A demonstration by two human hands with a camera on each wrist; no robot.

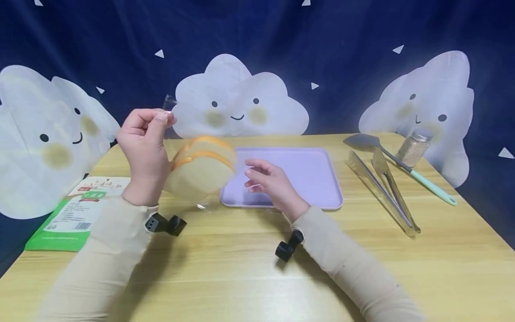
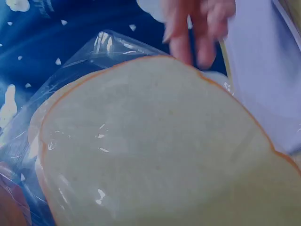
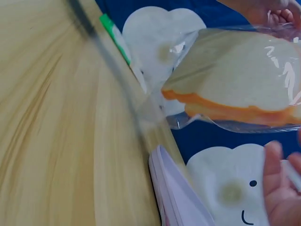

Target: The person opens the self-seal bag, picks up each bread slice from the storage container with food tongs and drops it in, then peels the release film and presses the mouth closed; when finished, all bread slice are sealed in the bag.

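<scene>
Raised above the table on the left, my left hand (image 1: 145,141) pinches the top of a clear plastic bag (image 1: 169,103). Inside that bag hang two bread slices (image 1: 199,176) with orange-brown crusts. One slice (image 2: 150,136) fills most of the left wrist view, and the bag's film (image 2: 113,44) shows glints around it. To the right of the bag, apart from it, my right hand (image 1: 275,183) hovers over a lilac tray (image 1: 299,167) with loosely bent fingers and nothing in them. In the right wrist view the bread (image 3: 235,70) hangs above the right hand (image 3: 282,195).
A green and white packet (image 1: 76,219) lies at the table's left. On the right are metal tongs (image 1: 382,192), a spatula (image 1: 426,179) with a mint handle, and a jar (image 1: 414,147) with a metal lid. A dark blue cloud-print curtain (image 1: 257,36) hangs behind.
</scene>
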